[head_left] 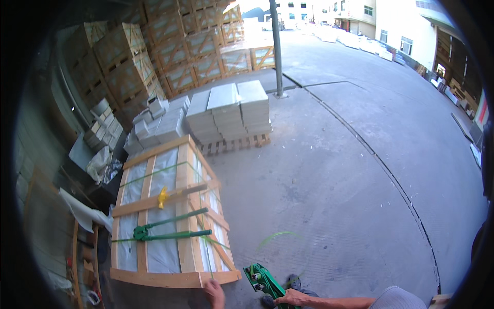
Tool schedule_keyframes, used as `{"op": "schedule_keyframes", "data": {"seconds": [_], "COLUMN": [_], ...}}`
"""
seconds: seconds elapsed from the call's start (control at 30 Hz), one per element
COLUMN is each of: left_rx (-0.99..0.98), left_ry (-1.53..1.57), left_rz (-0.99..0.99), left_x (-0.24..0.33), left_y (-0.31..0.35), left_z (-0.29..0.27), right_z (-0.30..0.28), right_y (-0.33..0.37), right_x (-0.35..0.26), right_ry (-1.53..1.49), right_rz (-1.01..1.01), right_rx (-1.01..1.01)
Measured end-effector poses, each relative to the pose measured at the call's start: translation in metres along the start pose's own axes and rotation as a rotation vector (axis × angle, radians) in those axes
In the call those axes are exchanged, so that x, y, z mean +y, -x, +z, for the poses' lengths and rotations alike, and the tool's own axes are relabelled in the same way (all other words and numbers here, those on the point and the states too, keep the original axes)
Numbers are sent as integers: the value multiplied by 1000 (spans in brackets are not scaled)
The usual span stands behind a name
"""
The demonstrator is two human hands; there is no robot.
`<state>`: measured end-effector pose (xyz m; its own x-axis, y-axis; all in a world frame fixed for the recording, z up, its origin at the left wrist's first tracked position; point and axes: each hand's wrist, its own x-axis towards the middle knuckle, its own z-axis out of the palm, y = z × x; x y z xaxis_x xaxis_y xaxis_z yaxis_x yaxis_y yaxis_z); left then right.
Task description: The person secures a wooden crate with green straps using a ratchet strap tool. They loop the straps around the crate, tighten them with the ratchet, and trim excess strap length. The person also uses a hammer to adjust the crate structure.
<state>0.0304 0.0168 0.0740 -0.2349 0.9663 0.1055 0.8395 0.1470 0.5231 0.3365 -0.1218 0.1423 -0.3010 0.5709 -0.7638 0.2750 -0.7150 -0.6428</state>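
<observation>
A wooden crate (pixel 138 257) with white-wrapped contents stands at the left, crossed by thin green straps (pixel 170 168). At its near right corner my left hand (pixel 215 294) is closed, with a green strap running down the crate's side to its fingers. My right hand (pixel 291 298) grips a green metal strapping tool (pixel 261 279) beside the crate, above my shoes. On the crate's top lie a yellow-headed hammer (pixel 163 198) and a green long-handled tool (pixel 170 236), its two handles pointing right. A loose green strap (pixel 280 234) curves over the floor ahead of the right hand.
Behind the crate, grey slabs (pixel 226 113) are stacked on a wooden pallet (pixel 236 144). Tall crate stacks (pixel 180 51) line the back left. A metal post (pixel 277 51) stands beyond the pallet. A dark groove (pixel 370 152) runs across the concrete floor at right.
</observation>
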Motion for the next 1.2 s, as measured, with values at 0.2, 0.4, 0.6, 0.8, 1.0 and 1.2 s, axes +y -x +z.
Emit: {"op": "schedule_keyframes", "data": {"seconds": [0.2, 0.4, 0.6, 0.8, 1.0, 1.2], "left_rx": [-860, -905, -908, -920, -931, -945], "left_ry": [938, 759, 602, 473, 392, 336], "left_rz": [-322, -132, -13, 74, 147, 183], "left_x": [84, 89, 65, 41, 22, 2], "left_y": [120, 126, 133, 140, 145, 155], "left_z": [-23, -52, -54, -54, -51, -49], "right_z": [38, 48, 62, 8, 34, 32], "right_y": [12, 22, 6, 49, 46, 26], "right_x": [-7, -17, -26, -40, -31, 8], "right_ry": [-30, -98, -41, 223, 553, 434], "right_rz": [-231, -426, -445, -406, -375, -281], "right_rx": [27, -99, -47, -142, 379, 342]}}
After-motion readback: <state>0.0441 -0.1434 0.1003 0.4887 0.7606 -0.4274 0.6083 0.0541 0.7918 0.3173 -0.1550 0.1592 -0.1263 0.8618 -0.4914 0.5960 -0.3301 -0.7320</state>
